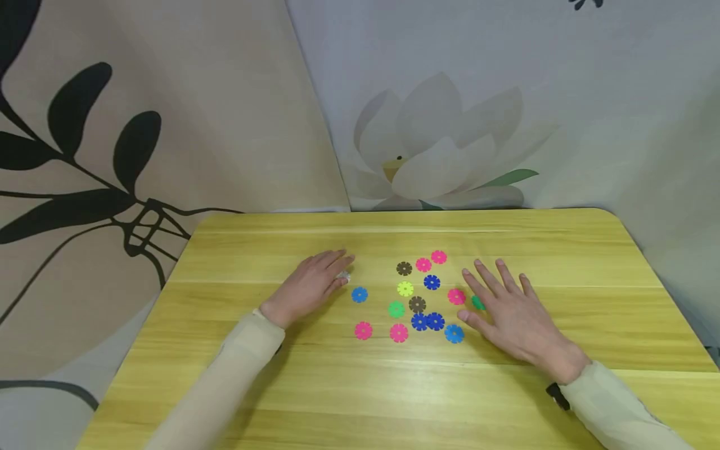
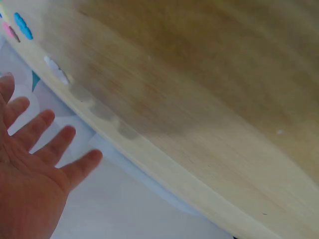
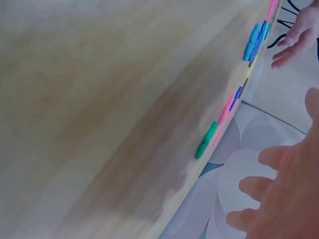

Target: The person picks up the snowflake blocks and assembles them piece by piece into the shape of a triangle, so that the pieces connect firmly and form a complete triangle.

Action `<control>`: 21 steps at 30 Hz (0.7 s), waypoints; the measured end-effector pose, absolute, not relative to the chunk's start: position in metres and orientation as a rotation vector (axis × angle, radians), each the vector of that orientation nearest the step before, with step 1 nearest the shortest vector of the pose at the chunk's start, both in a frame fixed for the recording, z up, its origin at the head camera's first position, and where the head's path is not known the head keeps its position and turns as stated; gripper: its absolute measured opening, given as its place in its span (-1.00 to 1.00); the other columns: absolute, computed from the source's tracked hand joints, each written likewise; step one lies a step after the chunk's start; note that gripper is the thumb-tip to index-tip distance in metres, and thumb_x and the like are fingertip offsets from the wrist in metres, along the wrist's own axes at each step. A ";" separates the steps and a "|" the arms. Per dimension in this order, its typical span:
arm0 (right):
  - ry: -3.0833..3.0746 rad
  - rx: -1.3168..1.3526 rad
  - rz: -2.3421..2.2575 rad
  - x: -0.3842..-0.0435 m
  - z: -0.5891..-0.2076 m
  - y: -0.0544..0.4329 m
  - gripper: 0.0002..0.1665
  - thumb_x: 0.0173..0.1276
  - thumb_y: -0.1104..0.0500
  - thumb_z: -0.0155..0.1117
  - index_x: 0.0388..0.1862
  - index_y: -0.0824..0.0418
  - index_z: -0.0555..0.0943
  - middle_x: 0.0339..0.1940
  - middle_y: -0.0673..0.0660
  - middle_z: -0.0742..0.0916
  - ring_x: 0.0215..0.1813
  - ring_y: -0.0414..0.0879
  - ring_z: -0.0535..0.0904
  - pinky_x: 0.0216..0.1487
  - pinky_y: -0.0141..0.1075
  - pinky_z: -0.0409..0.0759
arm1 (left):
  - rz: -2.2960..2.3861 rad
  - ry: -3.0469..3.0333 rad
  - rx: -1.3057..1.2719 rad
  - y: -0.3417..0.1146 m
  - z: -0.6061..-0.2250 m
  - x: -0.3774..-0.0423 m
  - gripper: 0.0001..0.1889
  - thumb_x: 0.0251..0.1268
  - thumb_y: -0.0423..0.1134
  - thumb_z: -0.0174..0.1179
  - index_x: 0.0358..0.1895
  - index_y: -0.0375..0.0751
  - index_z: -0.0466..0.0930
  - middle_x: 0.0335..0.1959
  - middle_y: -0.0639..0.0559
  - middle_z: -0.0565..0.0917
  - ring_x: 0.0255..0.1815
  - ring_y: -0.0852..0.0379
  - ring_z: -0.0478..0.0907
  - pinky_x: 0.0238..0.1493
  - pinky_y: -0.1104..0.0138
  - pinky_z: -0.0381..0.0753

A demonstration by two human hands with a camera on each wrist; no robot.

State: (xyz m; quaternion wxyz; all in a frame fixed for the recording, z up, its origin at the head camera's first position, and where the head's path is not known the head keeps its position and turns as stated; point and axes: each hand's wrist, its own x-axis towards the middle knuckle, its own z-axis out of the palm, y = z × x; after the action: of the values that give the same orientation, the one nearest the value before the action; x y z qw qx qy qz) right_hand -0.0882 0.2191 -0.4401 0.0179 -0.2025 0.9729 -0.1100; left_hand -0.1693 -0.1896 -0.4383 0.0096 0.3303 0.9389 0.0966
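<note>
Several flat, notched plastic discs lie on the table between the two hands. My left hand is held above the table with fingers spread, as the left wrist view shows. A white disc lies below it, partly hidden in the head view; a light blue disc is just right of it. My right hand also hovers with spread fingers, holding nothing. Under its fingers is a dark green disc, partly covered in the head view. Near its index finger and thumb are a pink disc and another light blue disc.
On the wooden table the middle group includes a yellow disc, a light green disc, a brown disc and two touching dark blue discs. A flower-printed wall covering stands behind the table's far edge.
</note>
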 end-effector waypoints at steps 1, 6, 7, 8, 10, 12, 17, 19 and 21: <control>3.029 -0.638 -0.333 -0.088 -0.441 0.219 -0.07 0.59 -0.40 -0.08 0.71 0.06 0.08 0.71 0.25 0.10 0.66 0.43 -0.12 0.45 0.53 -0.06 | 0.305 2.924 1.059 -0.189 -0.439 -0.171 -0.47 0.65 -0.09 0.06 0.54 -0.17 0.35 0.53 -0.18 0.39 0.52 -0.21 0.32 0.48 -0.14 0.32; 3.045 -0.654 -0.326 -0.085 -0.444 0.219 -0.08 0.58 -0.39 -0.05 0.70 0.08 0.12 0.70 0.26 0.13 0.65 0.43 -0.08 0.46 0.52 -0.04 | 0.262 2.893 1.164 -0.185 -0.441 -0.180 -0.54 0.60 -0.19 0.15 0.45 -0.21 0.47 0.37 -0.21 0.54 0.39 -0.18 0.47 0.42 -0.04 0.44; 3.045 -0.653 -0.331 -0.085 -0.444 0.219 -0.08 0.58 -0.39 -0.04 0.70 0.08 0.12 0.70 0.25 0.13 0.65 0.42 -0.08 0.46 0.52 -0.04 | 0.250 2.887 1.174 -0.184 -0.441 -0.181 -0.56 0.59 -0.20 0.16 0.43 -0.21 0.50 0.34 -0.21 0.56 0.35 -0.17 0.50 0.39 -0.03 0.48; 3.044 -0.650 -0.337 -0.084 -0.444 0.219 -0.08 0.58 -0.39 -0.04 0.70 0.08 0.13 0.70 0.25 0.13 0.66 0.42 -0.09 0.46 0.51 -0.05 | 0.227 2.885 1.182 -0.184 -0.441 -0.181 -0.58 0.59 -0.21 0.17 0.40 -0.20 0.53 0.31 -0.20 0.58 0.32 -0.16 0.53 0.35 -0.02 0.52; 3.042 -0.645 -0.346 -0.084 -0.444 0.219 -0.07 0.57 -0.39 -0.03 0.70 0.08 0.13 0.71 0.24 0.13 0.66 0.41 -0.09 0.46 0.51 -0.05 | 0.190 2.876 1.189 -0.183 -0.441 -0.182 -0.63 0.58 -0.23 0.17 0.34 -0.19 0.58 0.26 -0.18 0.60 0.25 -0.13 0.56 0.26 0.00 0.60; 3.042 -0.643 -0.349 -0.083 -0.444 0.219 -0.07 0.57 -0.39 -0.03 0.70 0.08 0.14 0.71 0.24 0.14 0.66 0.41 -0.09 0.46 0.52 -0.05 | 0.157 2.867 1.186 -0.182 -0.441 -0.183 -0.66 0.58 -0.24 0.17 0.31 -0.17 0.62 0.22 -0.16 0.62 0.20 -0.10 0.58 0.21 0.05 0.63; 3.049 -0.645 -0.343 -0.082 -0.444 0.220 -0.07 0.57 -0.39 -0.02 0.69 0.09 0.15 0.70 0.24 0.16 0.66 0.41 -0.07 0.45 0.52 -0.02 | 0.098 2.876 1.191 -0.181 -0.441 -0.184 -0.72 0.49 -0.33 0.26 0.19 -0.19 0.69 0.09 -0.11 0.64 0.08 -0.03 0.62 0.13 0.18 0.67; 3.052 -0.651 -0.338 -0.081 -0.444 0.220 -0.07 0.57 -0.38 -0.02 0.69 0.10 0.15 0.70 0.24 0.16 0.65 0.41 -0.07 0.45 0.52 -0.02 | 0.091 2.889 1.198 -0.181 -0.440 -0.183 -0.77 0.44 -0.38 0.30 0.10 -0.21 0.72 0.01 -0.09 0.64 0.01 0.01 0.63 0.07 0.24 0.68; 3.054 -0.658 -0.334 -0.081 -0.444 0.221 -0.08 0.57 -0.38 -0.02 0.69 0.10 0.14 0.70 0.24 0.16 0.65 0.41 -0.06 0.45 0.51 -0.01 | 0.106 2.899 1.186 -0.181 -0.438 -0.182 -0.82 0.41 -0.42 0.32 0.01 -0.23 0.72 -0.06 -0.07 0.64 -0.05 0.03 0.64 0.02 0.28 0.69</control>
State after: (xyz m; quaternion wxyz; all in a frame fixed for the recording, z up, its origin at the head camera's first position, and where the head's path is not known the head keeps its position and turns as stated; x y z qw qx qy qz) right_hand -0.0812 0.2206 -0.4436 0.0000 -0.2094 0.9720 -0.1064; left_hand -0.1822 -0.1815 -0.4380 0.0038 0.3784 0.9250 0.0337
